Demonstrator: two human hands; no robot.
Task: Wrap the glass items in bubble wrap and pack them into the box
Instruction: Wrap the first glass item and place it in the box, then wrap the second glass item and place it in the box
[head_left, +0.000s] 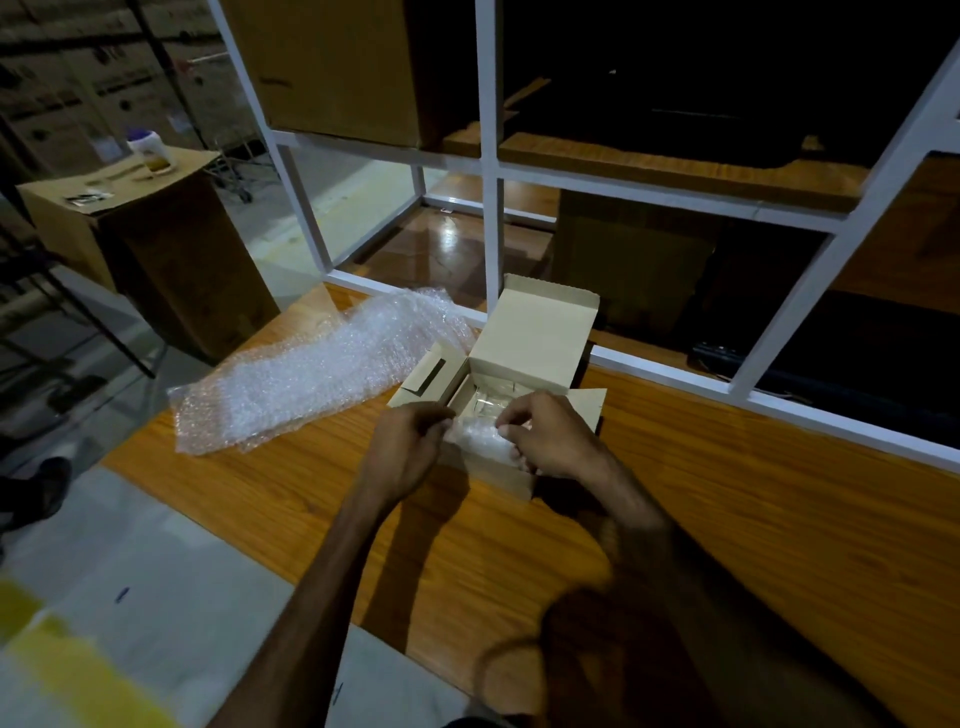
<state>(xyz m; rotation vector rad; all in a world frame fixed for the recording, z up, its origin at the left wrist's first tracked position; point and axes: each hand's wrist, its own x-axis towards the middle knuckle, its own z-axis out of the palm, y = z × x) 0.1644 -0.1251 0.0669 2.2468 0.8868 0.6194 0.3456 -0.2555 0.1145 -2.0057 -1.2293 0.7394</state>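
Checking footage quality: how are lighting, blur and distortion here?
Head view: dim overall, shelves nearly black; glare on the bubble wrap sheet; white shelf frame bowed by the wide lens; hard shadows on the table; near forearms softly blurred.

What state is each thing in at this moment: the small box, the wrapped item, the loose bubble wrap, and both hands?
Small cardboard box: open, lid up, side flaps out.
Bubble-wrapped item: inside the box, at its near end.
Bubble wrap sheet: loose, spread on the wooden table.
Left hand: at the box's left edge, fingers curled.
Right hand: pinching the wrapped item.
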